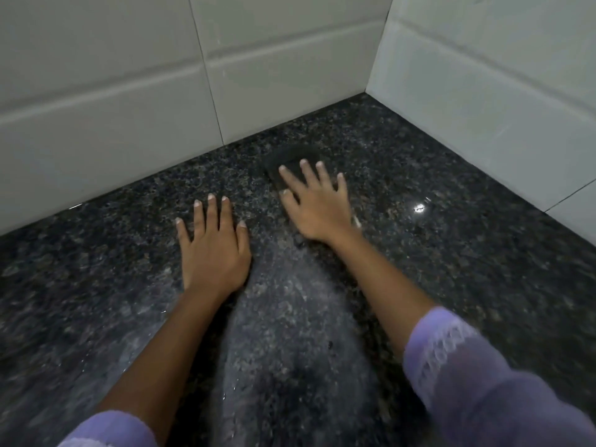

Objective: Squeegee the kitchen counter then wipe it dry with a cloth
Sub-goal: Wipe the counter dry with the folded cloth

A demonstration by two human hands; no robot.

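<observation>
A person leans over a dark speckled granite worktop (451, 253) where it runs into a corner between two walls of white tile (106, 101). Both hands lie palm down on the stone, fingers spread, well apart from each other. The left hand (214, 253) rests flat and empty on the bare stone, nearer the front edge, its fingers pointing at the back wall. The right hand (317, 204) reaches further in toward the back corner, its fingers splayed over a dark, blurred patch (290, 158) on the stone just short of the back wall. Whether that patch is a cloth, a shadow or a wet mark cannot be told, and so it cannot be told whether the hand presses on anything; the fingers are not curled round it. A thin pale edge shows under the outer side of the right hand, too blurred to name.

Between the two forearms a broad, paler, dull streak (290, 350) runs from the front edge up toward the hands, while the stone on either side looks darker and glossy. A small bright glint (419, 207) sits on the stone to the right of the right hand. Lilac sleeves (467, 382) with a lace trim cover both arms at the near edge.
</observation>
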